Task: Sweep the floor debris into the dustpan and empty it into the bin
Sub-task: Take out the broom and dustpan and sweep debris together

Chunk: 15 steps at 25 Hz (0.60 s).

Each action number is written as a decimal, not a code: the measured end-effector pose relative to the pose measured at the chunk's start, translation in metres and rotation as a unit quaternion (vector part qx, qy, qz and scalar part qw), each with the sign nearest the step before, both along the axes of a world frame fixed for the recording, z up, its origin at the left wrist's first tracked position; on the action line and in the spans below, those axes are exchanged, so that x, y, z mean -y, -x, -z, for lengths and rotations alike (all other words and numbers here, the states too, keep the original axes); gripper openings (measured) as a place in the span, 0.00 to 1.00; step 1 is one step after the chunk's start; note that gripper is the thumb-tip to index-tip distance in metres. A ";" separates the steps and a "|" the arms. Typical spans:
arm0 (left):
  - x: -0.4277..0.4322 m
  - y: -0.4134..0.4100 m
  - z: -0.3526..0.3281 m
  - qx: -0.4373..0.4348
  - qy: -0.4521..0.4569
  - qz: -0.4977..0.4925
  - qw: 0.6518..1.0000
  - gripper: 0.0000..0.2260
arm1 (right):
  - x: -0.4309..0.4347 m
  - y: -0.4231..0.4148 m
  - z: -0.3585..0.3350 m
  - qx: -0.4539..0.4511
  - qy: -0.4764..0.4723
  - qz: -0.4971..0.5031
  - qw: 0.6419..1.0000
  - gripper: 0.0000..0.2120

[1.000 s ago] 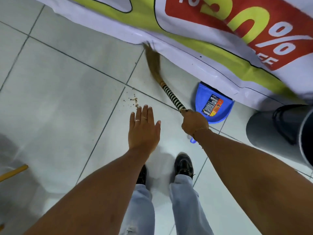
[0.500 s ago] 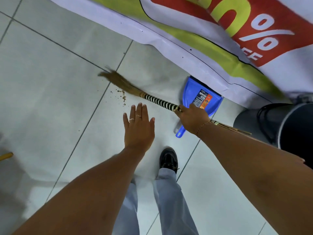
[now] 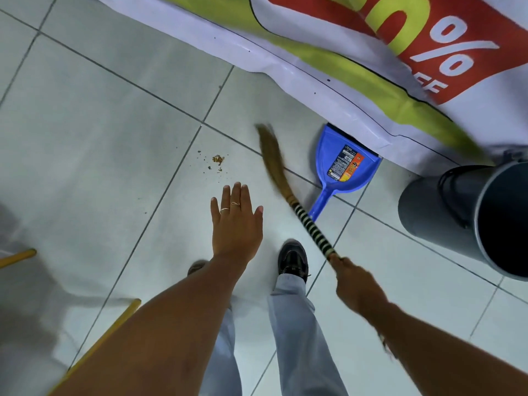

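Note:
A small heap of brown debris [image 3: 218,159] lies on the white tiled floor, ahead of my left hand [image 3: 236,224]. That hand is held flat above the floor, fingers apart and holding nothing. My right hand [image 3: 355,284] grips the striped handle of a straw broom [image 3: 275,162], whose blurred bristles point away from me between the debris and the blue dustpan [image 3: 344,164]. The dustpan lies on the floor with its mouth tucked under the banner's edge and its handle toward me. A grey bin [image 3: 468,212] lies on its side at the right.
A large printed banner [image 3: 300,52] covers the floor across the top of the view. Two yellow sticks [image 3: 17,257] lie at the lower left. My shoes [image 3: 293,258] and legs stand just behind the hands.
The broom has swung from the left of the debris over to the right, near the dustpan, and my right hand has pulled back toward me. The left hand stays flat and open.

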State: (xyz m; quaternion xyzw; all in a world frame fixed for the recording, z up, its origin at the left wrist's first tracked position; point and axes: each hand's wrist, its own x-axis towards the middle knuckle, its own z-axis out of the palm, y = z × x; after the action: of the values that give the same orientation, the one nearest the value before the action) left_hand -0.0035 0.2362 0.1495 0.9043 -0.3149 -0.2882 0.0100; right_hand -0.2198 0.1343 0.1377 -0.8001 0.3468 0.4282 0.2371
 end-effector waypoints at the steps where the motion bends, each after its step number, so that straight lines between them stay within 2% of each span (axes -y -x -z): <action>1: -0.008 -0.001 0.000 0.001 -0.002 0.004 1.000 0.25 | -0.021 -0.003 0.002 0.000 -0.024 0.007 1.000 0.27; 4: -0.035 -0.005 -0.001 0.000 -0.004 0.012 1.000 0.25 | -0.071 -0.031 0.016 0.005 -0.072 0.045 0.996 0.26; 9: -0.076 -0.024 -0.002 0.019 -0.010 0.008 1.000 0.25 | -0.112 -0.074 0.034 0.051 -0.082 0.044 0.994 0.26; 13: -0.092 -0.034 -0.001 0.022 -0.018 0.002 1.000 0.25 | -0.109 -0.061 0.017 0.204 0.024 0.065 0.976 0.22; 15: -0.094 -0.034 0.001 0.019 -0.016 0.000 1.000 0.25 | -0.084 -0.065 0.018 0.225 0.092 0.049 0.969 0.23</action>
State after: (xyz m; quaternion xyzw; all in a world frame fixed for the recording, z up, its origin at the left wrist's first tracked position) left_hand 0.0301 0.3299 0.1487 0.9095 -0.3105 -0.2763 -0.0103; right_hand -0.1550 0.2187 0.1200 -0.8763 0.3610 0.1918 0.2548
